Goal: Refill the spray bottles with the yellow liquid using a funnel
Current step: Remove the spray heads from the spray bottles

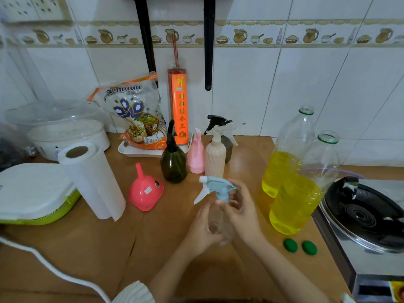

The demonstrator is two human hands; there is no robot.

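A clear spray bottle [218, 224] with a light-blue trigger head [215, 189] stands on the wooden counter [91, 254] in front of me. My left hand [202, 231] grips its body. My right hand [239, 209] curls round the blue collar under the trigger head. A pink funnel [145, 190] lies mouth down to the left. Behind stand a dark green spray bottle [173, 159], a pink one [196, 153], a beige one [215, 154] and a brown one [227, 141] with a black head. Two uncapped bottles of yellow liquid [294, 204] [278, 169] stand at the right.
Two green caps [290, 245] [309, 247] lie near the front right. A gas stove [365, 215] borders the counter's right edge. A paper towel roll [94, 182], a green-rimmed lidded box [32, 193], a rice cooker [65, 132] and a rice bag [137, 112] fill the left and back.
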